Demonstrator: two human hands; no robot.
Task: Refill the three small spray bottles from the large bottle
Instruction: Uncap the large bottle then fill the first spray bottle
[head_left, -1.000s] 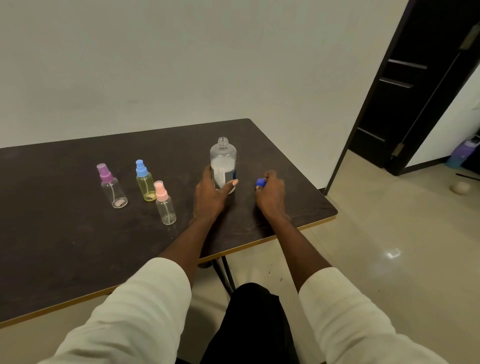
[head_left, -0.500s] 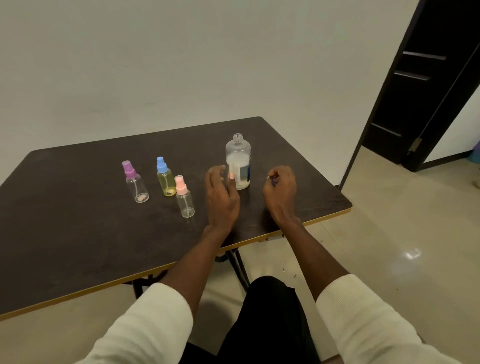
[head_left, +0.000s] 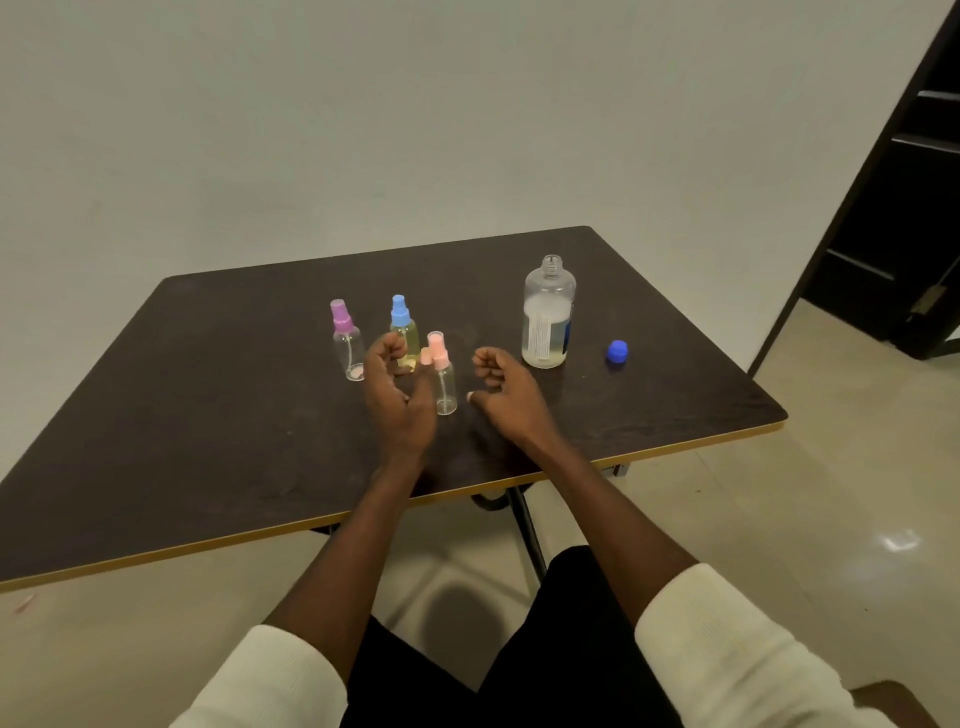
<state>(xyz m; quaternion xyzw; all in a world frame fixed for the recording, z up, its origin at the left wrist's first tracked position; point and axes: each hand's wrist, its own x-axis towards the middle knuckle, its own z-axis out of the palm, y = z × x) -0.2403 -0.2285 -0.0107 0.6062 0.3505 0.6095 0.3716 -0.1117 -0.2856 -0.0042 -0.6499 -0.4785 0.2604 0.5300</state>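
The large clear bottle (head_left: 548, 317) stands uncapped and about half full on the dark table (head_left: 208, 415). Its blue cap (head_left: 617, 352) lies to its right. Three small spray bottles stand left of it: a purple-topped one (head_left: 347, 340), a blue-topped one (head_left: 404, 327) with yellowish liquid, and a pink-topped one (head_left: 444, 382) nearest me. My left hand (head_left: 397, 402) hovers just left of the pink-topped bottle, fingers loosely curled and holding nothing. My right hand (head_left: 506, 392) hovers just right of it, also loosely curled and holding nothing.
The table's yellow front edge (head_left: 675, 447) runs close to my arms. A dark door frame (head_left: 883, 208) stands at the right. Pale tiled floor lies beyond the table's right side. A white wall is behind.
Both hands left the large bottle and its cap and moved left to either side of the pink-topped bottle. The blue cap now lies on the table. The camera view shifted left.
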